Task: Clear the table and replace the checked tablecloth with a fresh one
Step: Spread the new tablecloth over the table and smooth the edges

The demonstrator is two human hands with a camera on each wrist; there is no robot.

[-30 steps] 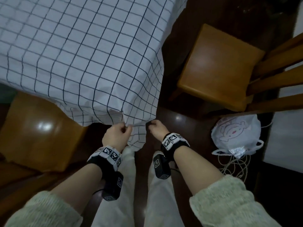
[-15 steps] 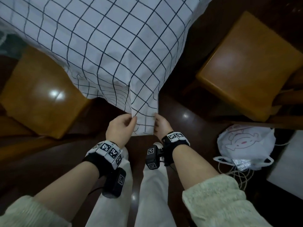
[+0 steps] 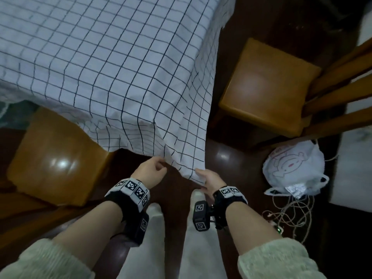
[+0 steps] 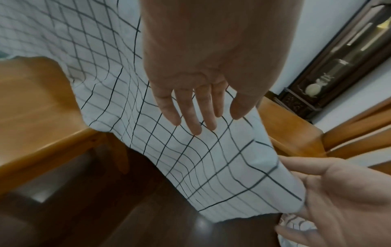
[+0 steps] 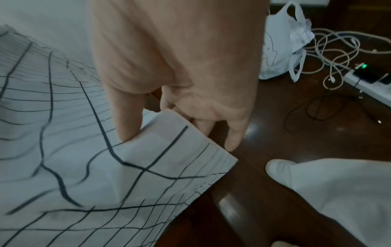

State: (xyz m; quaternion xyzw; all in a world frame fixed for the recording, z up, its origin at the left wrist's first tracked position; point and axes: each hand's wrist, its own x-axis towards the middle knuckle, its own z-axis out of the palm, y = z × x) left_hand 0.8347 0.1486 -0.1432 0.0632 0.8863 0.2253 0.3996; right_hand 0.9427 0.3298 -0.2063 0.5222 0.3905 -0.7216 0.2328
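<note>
The checked cloth (image 3: 112,73) is lying over the table with its corner hanging off the near edge, and the right hand (image 3: 209,181) is pinching that corner between thumb (image 5: 129,117) and curled fingers, while the left hand (image 3: 150,174) is hovering just beside the hem with fingers (image 4: 190,113) straight and spread, holding nothing. Half a second back both hands were gripping the corner close together; now the left is letting go and the two are sitting wider apart. The thin, creased white cloth with its dark grid is draping between two glossy wooden chairs (image 3: 54,158), with a crumpled plastic bag (image 3: 293,168) and tangled cables (image 3: 291,214) lying on the dark polished floor.
</note>
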